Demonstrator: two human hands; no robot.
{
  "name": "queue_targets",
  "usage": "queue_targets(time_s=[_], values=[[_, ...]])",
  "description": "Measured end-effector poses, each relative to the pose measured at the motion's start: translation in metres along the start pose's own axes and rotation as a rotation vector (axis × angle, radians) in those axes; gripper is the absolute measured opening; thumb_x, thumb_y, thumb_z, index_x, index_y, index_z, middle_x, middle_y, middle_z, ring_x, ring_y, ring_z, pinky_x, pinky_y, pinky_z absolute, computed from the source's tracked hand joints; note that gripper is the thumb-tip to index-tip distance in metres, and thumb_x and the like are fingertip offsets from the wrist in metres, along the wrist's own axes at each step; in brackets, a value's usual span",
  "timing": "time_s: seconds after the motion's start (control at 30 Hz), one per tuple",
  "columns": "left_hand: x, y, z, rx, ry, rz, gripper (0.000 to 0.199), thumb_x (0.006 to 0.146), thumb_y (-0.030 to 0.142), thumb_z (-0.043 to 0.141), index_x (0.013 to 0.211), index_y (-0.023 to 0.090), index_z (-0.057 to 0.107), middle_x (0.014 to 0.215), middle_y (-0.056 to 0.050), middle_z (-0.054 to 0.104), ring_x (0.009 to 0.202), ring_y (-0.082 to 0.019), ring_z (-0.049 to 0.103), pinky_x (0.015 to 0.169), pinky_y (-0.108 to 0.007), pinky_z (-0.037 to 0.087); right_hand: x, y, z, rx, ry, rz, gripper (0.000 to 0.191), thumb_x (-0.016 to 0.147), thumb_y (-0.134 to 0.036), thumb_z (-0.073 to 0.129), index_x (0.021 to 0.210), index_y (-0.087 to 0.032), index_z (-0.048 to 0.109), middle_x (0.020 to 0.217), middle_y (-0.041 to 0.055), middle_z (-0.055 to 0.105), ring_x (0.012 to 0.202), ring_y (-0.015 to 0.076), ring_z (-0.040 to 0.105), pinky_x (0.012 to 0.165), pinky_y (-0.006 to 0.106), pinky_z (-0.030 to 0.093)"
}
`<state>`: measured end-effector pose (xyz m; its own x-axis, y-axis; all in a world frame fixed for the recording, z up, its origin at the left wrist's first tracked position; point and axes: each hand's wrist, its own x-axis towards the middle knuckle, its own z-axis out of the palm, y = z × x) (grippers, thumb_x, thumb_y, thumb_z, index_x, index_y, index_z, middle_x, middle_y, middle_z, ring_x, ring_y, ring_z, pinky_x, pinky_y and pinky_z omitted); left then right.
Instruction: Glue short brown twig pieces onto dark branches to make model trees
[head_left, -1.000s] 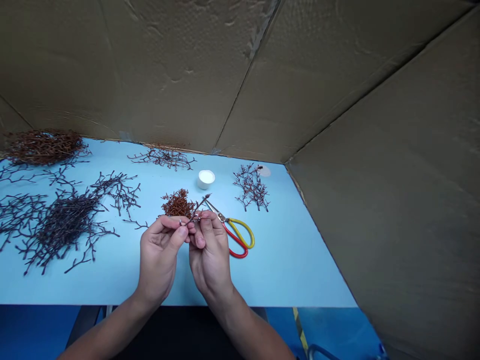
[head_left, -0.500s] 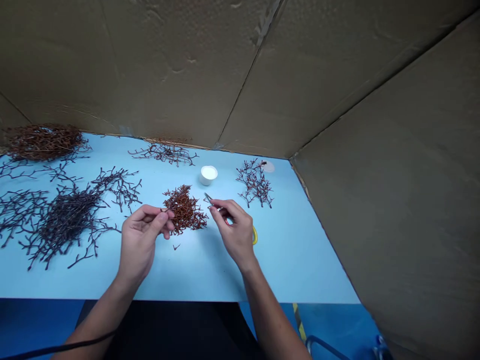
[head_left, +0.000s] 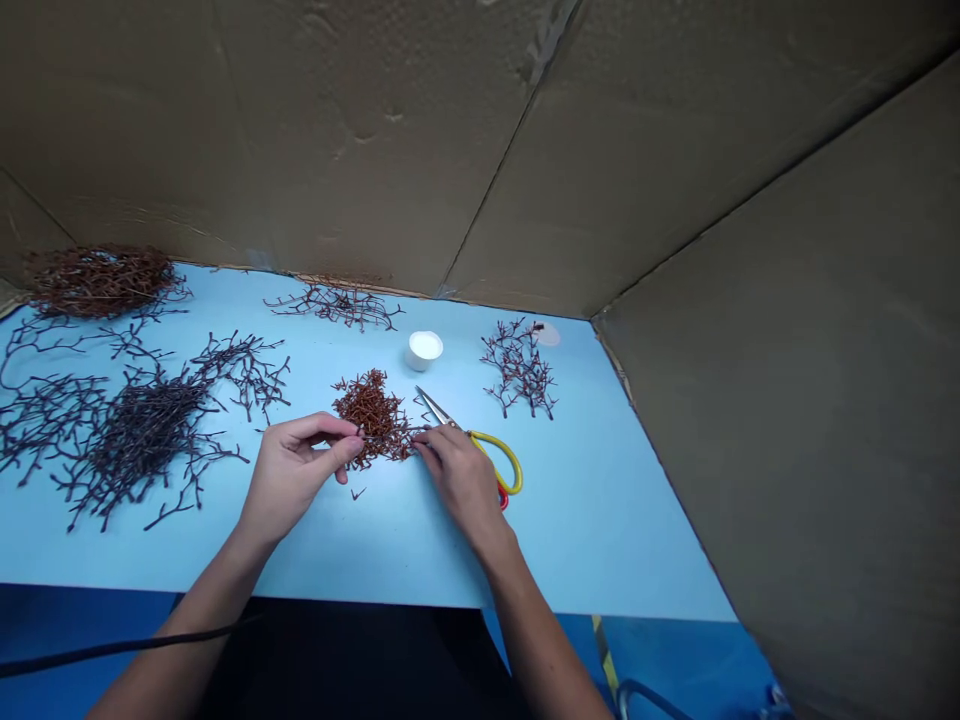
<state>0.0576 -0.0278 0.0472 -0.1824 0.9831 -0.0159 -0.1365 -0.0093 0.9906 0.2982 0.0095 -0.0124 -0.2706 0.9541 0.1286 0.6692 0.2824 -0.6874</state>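
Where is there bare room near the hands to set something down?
Bare blue tabletop lies between the left hand and right hand, below the brown twig heap, and also right of the scissors. The far left is crowded, around the dark twig piles.

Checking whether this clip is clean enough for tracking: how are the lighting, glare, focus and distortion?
In the head view, the lighting is soft and even, with only faint shadows near the left hand and right hand; the blue table shows no harsh glare; the brown twig pile looks slightly soft in its finest detail; the wide lens makes the table's edges slant noticeably.
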Motion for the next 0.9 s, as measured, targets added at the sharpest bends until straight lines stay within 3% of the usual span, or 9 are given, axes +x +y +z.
queue_targets(time_s=[0.13,0.3,0.33,0.43,0.6,0.73,0.9], values=[[0.005,0.005,0.000,0.061,-0.036,0.039,0.007,0.081,0.027,0.090,0.081,0.021,0.087,0.080,-0.008,0.078,0.065,-0.017,0.070,0.057,-0.025,0.059,0.001,0.002,-0.009,0.231,0.154,0.086,0.016,0.099,-0.035,0.071,0.092,-0.024,0.079,0.095,0.0067,0.076,0.084,0.0229,0.065,0.080,0.036,0.048],[0.009,0.016,0.003,0.115,-0.113,0.081,0.008,0.084,0.029,0.088,0.081,0.021,0.088,0.083,-0.010,0.079,0.072,-0.020,0.071,0.059,-0.027,0.057,0.021,-0.007,-0.040,0.526,0.229,0.198,0.033,0.096,-0.053,0.072,0.096,-0.020,0.078,0.078,0.0016,0.069,0.061,0.0145,0.050,0.057,0.029,0.039],[0.009,0.020,0.004,0.130,-0.140,0.099,0.008,0.085,0.029,0.087,0.082,0.022,0.089,0.083,-0.010,0.079,0.072,-0.020,0.070,0.058,-0.027,0.056,0.026,-0.014,-0.048,0.611,0.207,0.204,0.035,0.094,-0.055,0.074,0.096,-0.020,0.077,0.078,0.0008,0.068,0.059,0.0126,0.047,0.054,0.027,0.036],[0.006,0.036,0.009,0.215,-0.211,0.196,0.009,0.091,0.027,0.082,0.087,0.023,0.088,0.086,-0.009,0.079,0.077,-0.021,0.072,0.064,-0.028,0.057,0.039,-0.043,-0.063,1.140,-0.027,0.251,0.032,0.081,-0.046,0.091,0.086,-0.019,0.076,0.081,-0.0008,0.067,0.058,0.0073,0.040,0.054,0.023,0.030],[-0.002,0.058,0.018,0.369,-0.202,0.428,0.014,0.093,0.012,0.078,0.090,0.023,0.084,0.087,-0.003,0.079,0.079,-0.016,0.072,0.071,-0.026,0.057,0.042,-0.085,-0.056,1.450,-0.312,0.246,0.031,0.086,-0.040,0.092,0.080,-0.017,0.072,0.082,-0.0015,0.062,0.059,0.0056,0.037,0.054,0.020,0.032],[-0.006,0.060,0.022,0.366,-0.188,0.543,0.016,0.093,0.007,0.079,0.092,0.022,0.083,0.086,0.000,0.079,0.080,-0.013,0.071,0.072,-0.023,0.056,0.033,-0.098,-0.043,1.567,-0.405,0.276,0.032,0.088,-0.042,0.091,0.084,-0.018,0.070,0.083,-0.0018,0.058,0.061,0.0071,0.037,0.054,0.020,0.035],[-0.008,0.054,0.022,0.321,-0.193,0.517,0.016,0.094,0.007,0.078,0.093,0.022,0.081,0.089,0.000,0.079,0.083,-0.013,0.072,0.076,-0.022,0.057,0.024,-0.104,-0.034,1.685,-0.389,0.291,0.029,0.087,-0.039,0.093,0.086,-0.018,0.072,0.081,-0.0026,0.056,0.061,0.0065,0.035,0.056,0.018,0.037]])
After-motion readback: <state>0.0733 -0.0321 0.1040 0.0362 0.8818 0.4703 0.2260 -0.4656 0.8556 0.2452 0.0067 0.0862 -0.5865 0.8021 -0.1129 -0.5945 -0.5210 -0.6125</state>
